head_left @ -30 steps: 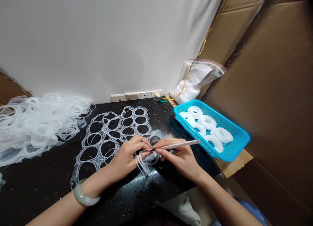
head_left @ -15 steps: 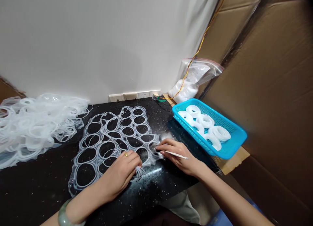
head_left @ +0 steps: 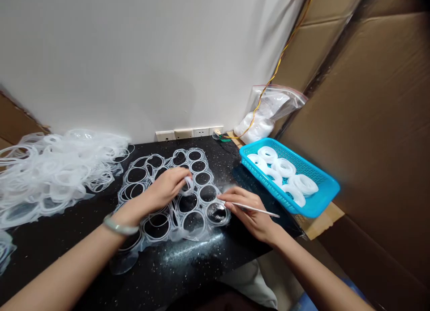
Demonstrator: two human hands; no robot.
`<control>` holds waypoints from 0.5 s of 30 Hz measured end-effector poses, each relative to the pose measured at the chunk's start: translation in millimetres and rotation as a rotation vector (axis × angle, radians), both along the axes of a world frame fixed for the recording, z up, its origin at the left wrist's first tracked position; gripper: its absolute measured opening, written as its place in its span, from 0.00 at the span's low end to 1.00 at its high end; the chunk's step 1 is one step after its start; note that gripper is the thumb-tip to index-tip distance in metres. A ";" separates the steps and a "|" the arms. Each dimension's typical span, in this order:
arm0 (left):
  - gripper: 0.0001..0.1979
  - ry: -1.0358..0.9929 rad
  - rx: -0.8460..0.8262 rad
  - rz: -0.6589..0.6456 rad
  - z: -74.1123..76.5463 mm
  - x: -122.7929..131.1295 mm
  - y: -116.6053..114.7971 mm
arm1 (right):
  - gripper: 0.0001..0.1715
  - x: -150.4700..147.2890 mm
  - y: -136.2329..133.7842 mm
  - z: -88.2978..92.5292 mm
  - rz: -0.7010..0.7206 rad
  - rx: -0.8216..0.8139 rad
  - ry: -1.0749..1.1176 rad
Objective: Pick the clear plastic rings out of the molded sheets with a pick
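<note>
**Inspector:** Anything legible at this bench?

**Assistant:** Nothing I can read.

**Inspector:** The zip bag (head_left: 267, 108) by the wall?

**Assistant:** Its red-edged seal shows no readable print, and its white contents show no lettering I can make out.

**Inspector:** The blue basket (head_left: 289, 176)?

**Assistant:** Only a woven pattern along its side; no letters or numbers.

**Inspector:** The wall sockets (head_left: 188, 134)?

**Assistant:** Any markings are too small to tell.

**Inspector:** The cardboard boxes (head_left: 356, 123)?

**Assistant:** Plain brown on the sides in view; no label, brand or number readable.
</note>
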State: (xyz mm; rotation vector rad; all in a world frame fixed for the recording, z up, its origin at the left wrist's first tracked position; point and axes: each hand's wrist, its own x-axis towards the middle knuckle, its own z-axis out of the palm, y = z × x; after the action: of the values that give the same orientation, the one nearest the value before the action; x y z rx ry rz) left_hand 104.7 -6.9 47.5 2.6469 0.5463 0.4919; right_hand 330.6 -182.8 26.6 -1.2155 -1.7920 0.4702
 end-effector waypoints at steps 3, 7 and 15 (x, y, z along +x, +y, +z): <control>0.13 -0.002 -0.014 -0.070 -5.1 28.5 29.3 | 0.14 -0.9 -5.0 -4.7 -0.055 0.008 0.006; 0.11 -0.115 0.070 -0.090 -14.4 35.8 18.4 | 0.14 1.9 -8.7 -11.0 -0.077 -0.093 0.093; 0.18 -0.474 0.186 -0.095 -12.3 -15.4 -63.0 | 0.10 3.3 -2.6 -24.8 -0.057 -0.218 0.113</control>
State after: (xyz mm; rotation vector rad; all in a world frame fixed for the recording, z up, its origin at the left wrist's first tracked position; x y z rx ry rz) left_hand 89.3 -69.9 35.2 2.5749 0.2349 1.1443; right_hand 333.8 -185.4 1.8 -1.3569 -1.6375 0.7020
